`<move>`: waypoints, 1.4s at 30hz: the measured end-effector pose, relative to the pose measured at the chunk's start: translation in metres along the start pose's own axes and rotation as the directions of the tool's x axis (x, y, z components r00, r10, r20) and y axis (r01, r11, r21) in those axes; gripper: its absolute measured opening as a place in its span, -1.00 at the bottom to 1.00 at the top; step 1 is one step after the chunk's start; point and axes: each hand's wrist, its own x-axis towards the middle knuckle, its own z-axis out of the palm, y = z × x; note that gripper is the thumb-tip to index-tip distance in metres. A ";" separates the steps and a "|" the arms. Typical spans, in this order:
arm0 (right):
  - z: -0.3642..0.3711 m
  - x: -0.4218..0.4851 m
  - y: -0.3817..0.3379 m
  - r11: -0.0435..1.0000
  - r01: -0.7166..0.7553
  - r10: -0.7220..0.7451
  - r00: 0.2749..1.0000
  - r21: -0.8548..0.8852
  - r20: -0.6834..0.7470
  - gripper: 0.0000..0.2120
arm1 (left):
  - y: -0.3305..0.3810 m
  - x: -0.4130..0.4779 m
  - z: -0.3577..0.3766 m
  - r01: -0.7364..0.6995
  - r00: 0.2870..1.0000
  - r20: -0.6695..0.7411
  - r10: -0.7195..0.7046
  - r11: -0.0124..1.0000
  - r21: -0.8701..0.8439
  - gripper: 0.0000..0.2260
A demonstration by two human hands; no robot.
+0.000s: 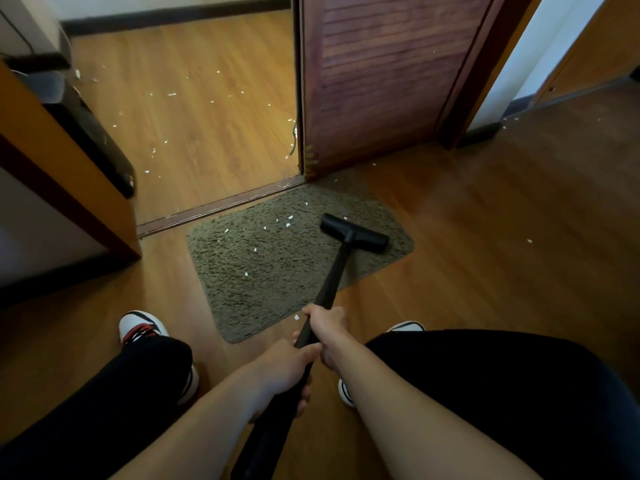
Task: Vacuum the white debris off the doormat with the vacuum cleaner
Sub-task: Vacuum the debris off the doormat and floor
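1. The glossy orange-brown wood-plank floor fills the room. White scraps also lie past the threshold, outside the mat.
2. The dark olive, shaggy, rough-piled doormat, a rectangle with clipped corners, lies flat against the doorway threshold, beside the reddish slatted wooden door.
3. The matte black vacuum cleaner is a slim straight tube ending in a wide T-shaped nozzle, which rests on the mat's far right part. The pile around it looks clean, so I'd judge that side done.
4. The right hand wraps round the tube further forward. The left hand grips it just behind, fingers curled tight.
5. The small, flat, paper-like white debris dots the mat's centre and left. Most of the job looks left to do.
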 end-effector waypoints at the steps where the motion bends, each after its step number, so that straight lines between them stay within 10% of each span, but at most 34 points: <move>1: 0.002 -0.004 0.005 1.000 0.009 -0.009 1.000 -0.006 0.006 -0.73 | -0.004 -0.005 -0.001 0.002 1.000 -0.007 -0.002 1.000 0.003 -0.87; 42: 0.015 0.008 -0.022 1.000 0.022 -0.022 1.000 -0.016 0.016 -0.61 | 0.016 0.014 -0.008 0.003 1.000 -0.023 -0.003 1.000 -0.018 -0.90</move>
